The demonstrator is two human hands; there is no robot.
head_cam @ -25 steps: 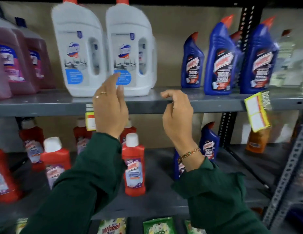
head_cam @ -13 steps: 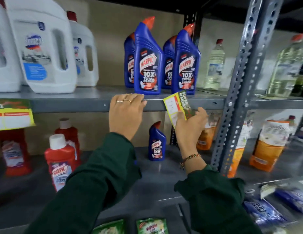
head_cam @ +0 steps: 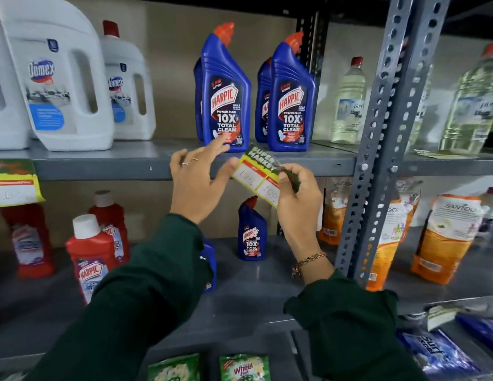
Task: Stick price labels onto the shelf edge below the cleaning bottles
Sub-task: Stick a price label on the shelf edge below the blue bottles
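**Label held at the shelf lip, not yet pressed down**

We held the yellow-and-green paper price label [head_cam: 260,176] tilted, pinched at its right end in the fingers of our right hand [head_cam: 297,200]. It sat against the grey metal shelf edge [head_cam: 107,169], just below the two blue Harpic bottles with red caps [head_cam: 226,92]. Our left hand [head_cam: 197,184] was spread open and held nothing, its thumb touching the label's left corner.

To do this well, we judged we should level the label first, then press from one end across.

Its adhesive side was hidden, and its handwritten prices were too faint to read.
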